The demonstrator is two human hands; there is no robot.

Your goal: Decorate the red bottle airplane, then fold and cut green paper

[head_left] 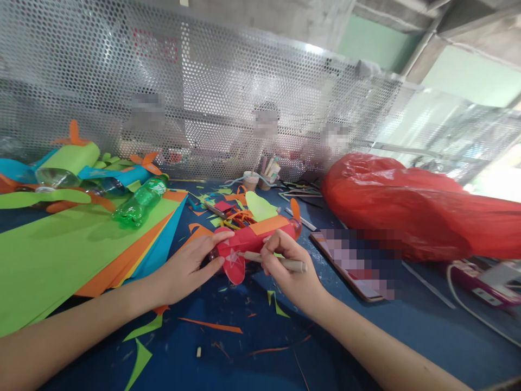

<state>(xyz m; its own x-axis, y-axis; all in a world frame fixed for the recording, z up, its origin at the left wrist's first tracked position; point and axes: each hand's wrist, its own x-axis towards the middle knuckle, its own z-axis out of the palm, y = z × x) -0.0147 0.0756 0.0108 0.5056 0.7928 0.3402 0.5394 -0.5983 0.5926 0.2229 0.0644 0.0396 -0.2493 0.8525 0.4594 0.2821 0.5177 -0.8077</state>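
Note:
A bottle wrapped in red paper (260,234), with an orange band on top and an orange propeller (296,210) at its right end, lies in front of me. My left hand (195,263) grips its left end, with thumb and fingers on the red rounded paper piece (236,270). White lines like a star show on that piece. My right hand (288,263) is closed around a light-coloured pen (295,265), whose tip is at the white lines.
Coloured paper sheets (81,247) and a green bottle (140,203) are on the left, near other decorated bottles (73,163). Scraps lie around the blue table (228,361). A phone (350,266) and red plastic bag (399,206) are right. Cups (250,181) stand behind.

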